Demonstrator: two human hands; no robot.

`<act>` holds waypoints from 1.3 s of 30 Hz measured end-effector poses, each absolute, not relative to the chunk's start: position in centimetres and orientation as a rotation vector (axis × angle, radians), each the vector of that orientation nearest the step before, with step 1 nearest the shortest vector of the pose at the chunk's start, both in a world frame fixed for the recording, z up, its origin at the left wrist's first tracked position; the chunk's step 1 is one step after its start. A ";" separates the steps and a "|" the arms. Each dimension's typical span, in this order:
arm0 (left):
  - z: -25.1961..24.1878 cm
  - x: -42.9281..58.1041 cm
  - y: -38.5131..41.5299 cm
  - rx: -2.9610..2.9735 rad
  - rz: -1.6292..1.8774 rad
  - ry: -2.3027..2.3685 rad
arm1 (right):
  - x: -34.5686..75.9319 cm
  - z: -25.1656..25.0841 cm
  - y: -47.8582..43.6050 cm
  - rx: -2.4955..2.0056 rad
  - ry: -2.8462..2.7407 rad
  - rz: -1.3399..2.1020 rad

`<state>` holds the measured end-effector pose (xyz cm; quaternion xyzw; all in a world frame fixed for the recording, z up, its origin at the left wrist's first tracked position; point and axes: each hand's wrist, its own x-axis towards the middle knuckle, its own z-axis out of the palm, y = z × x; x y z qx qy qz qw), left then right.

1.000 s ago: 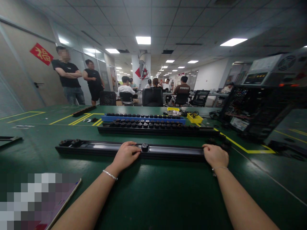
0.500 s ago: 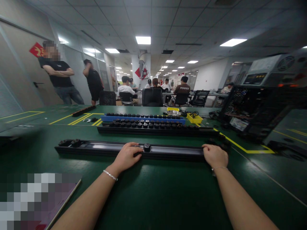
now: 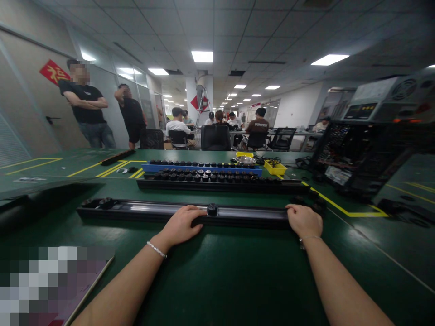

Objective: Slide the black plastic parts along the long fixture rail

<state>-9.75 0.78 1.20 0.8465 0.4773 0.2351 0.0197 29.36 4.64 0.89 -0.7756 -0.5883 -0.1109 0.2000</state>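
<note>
A long black rail (image 3: 251,213) with a shiny channel lies across the green tabletop before me. My left hand (image 3: 183,225) rests over its middle, fingers stretched towards a small black block (image 3: 212,209) in the channel, the thumb apart on the near side. The fingertips are at the block's left side. Near the rail's right end my right hand (image 3: 306,221) is closed, its fingers curled over the edge; the fingertips are partly hidden. Two more dark round pieces (image 3: 107,202) sit at the left end of the rail.
Behind lie another black rail (image 3: 217,186) and a blue rail (image 3: 163,169), with several black pieces along them. A yellow tray (image 3: 275,168) stands beyond. At right is an open computer case (image 3: 343,158); at lower left, a blurred-out booklet (image 3: 81,280). Several people are farther back.
The small black block has slid slightly right along the channel, with my left hand's fingers following beside it. My right hand stays at the rail's right end.
</note>
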 end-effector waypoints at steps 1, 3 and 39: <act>1.2 -9.7 0.8 2.632 0.716 1.478 | 29.3 0.9 4.6 -2.170 -1.646 -0.310; 1.3 -9.6 0.7 2.648 0.690 1.458 | 29.3 0.9 4.6 -2.170 -1.650 -0.306; 1.6 -8.8 0.2 2.758 0.404 1.507 | 11.5 2.2 2.9 -1.628 -2.076 0.232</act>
